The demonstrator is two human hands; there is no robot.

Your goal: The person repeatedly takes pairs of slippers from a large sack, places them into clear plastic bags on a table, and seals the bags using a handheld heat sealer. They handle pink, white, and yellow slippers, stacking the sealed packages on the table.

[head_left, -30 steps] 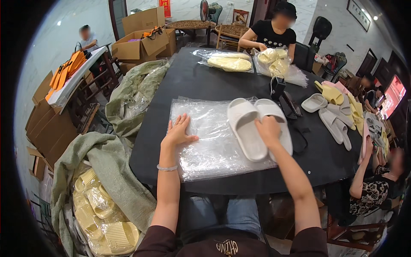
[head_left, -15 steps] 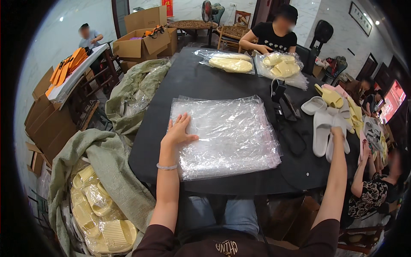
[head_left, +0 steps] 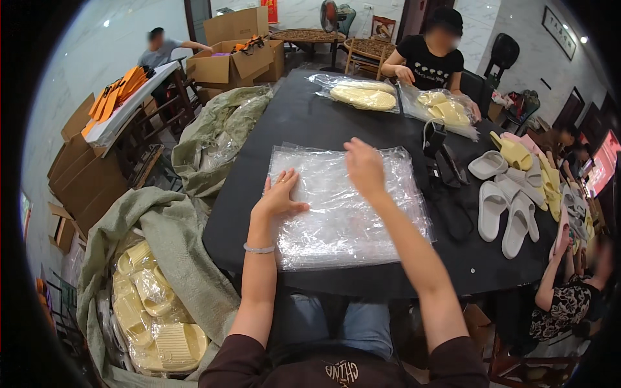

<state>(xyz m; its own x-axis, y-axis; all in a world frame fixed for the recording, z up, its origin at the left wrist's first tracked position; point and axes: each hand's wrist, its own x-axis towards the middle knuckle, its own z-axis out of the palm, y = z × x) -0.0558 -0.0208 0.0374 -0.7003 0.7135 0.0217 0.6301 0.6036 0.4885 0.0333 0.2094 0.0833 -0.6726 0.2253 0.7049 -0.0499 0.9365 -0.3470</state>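
A stack of clear plastic bags (head_left: 336,233) lies flat on the black-covered table in front of me. My left hand (head_left: 283,194) rests on the stack's left side, palm down and fingers spread, holding nothing. My right hand (head_left: 365,169) is over the far middle part of the stack. Its fingers are bent and slightly blurred, so whether they pinch a bag is hidden. Several grey slide slippers (head_left: 491,210) sit on the table to the right, apart from both hands.
Yellow slippers in clear bags (head_left: 363,97) lie at the table's far side, before a seated co-worker (head_left: 430,58). A small black device (head_left: 446,155) with a cable stands right of the stack. A woven sack (head_left: 187,258) of bagged yellow slippers is at my left. Another person's arm reaches in at right.
My right hand has left the grey slippers and moved left to the bag stack. My left hand stays on the stack. The far co-worker's hands have moved apart around a bagged pair.
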